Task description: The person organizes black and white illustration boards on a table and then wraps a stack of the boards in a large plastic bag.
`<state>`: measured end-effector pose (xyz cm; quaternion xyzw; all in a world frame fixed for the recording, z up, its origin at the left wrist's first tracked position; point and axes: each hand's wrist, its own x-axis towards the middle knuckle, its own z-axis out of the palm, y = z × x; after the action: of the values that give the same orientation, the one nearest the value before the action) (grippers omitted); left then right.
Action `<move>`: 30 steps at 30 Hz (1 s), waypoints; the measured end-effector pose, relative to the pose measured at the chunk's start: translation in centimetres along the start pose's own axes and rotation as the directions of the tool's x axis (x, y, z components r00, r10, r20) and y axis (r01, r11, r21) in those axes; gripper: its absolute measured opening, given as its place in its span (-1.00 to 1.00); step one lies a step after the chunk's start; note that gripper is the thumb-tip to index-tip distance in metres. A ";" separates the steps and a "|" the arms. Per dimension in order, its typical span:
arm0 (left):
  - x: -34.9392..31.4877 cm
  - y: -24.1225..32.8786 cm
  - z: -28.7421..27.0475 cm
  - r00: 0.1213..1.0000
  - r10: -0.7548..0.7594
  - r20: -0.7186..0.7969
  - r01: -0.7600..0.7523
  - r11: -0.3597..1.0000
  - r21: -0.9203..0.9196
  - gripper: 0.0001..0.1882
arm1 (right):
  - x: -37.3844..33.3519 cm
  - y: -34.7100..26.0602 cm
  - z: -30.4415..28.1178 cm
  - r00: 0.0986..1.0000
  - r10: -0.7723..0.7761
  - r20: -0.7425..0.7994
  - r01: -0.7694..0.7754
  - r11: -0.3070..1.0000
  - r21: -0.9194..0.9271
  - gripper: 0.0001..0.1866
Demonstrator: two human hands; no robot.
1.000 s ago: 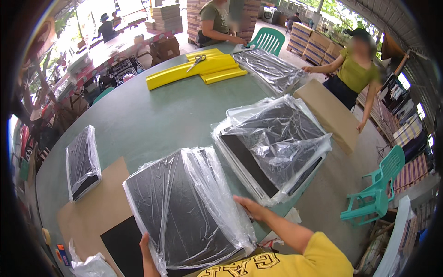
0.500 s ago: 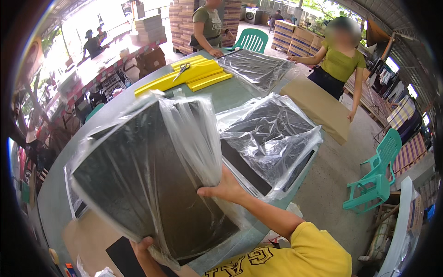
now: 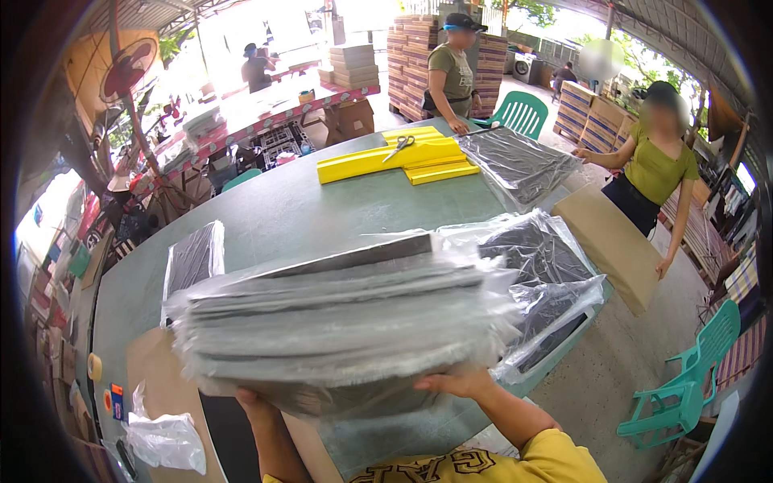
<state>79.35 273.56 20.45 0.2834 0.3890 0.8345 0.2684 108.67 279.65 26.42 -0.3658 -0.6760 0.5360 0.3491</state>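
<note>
Both my hands carry a thick stack of black sheets in clear plastic (image 3: 346,322), tilted up over the table so that its many layered edges show, blurred by motion. My left hand (image 3: 254,402) grips its lower left edge, mostly hidden beneath it. My right hand (image 3: 457,382) is closed on the lower right edge, thumb along the side. Right of the stack lie more plastic-covered black sheets (image 3: 535,253); another wrapped black sheet (image 3: 192,262) lies on the left. Below the stack are a brown cardboard sheet (image 3: 157,362) and a black sheet (image 3: 233,439).
Yellow folded pieces (image 3: 362,165) with scissors (image 3: 400,146) lie at the green table's (image 3: 266,213) far side. Crumpled plastic (image 3: 167,439) and a tape roll (image 3: 94,367) sit near left. A person at right holds brown cardboard (image 3: 612,241); another stands behind. Green chair (image 3: 684,378) at right.
The stack has tipped from showing its broad face to showing its layered edges. My right hand has gone from its side to its lower edge. The view has swung left.
</note>
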 end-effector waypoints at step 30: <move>0.0 -0.9 16.0 0.788 -0.439 0.430 0.268 0.875 0.403 -0.38 | 1.4 -2.8 -15.0 0.950 0.283 -0.131 -0.304 0.934 -0.189 -0.31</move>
<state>90.47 281.97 28.29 0.4541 0.4809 0.5884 0.4651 120.60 287.48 31.99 -0.5238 -0.6470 0.4900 0.2589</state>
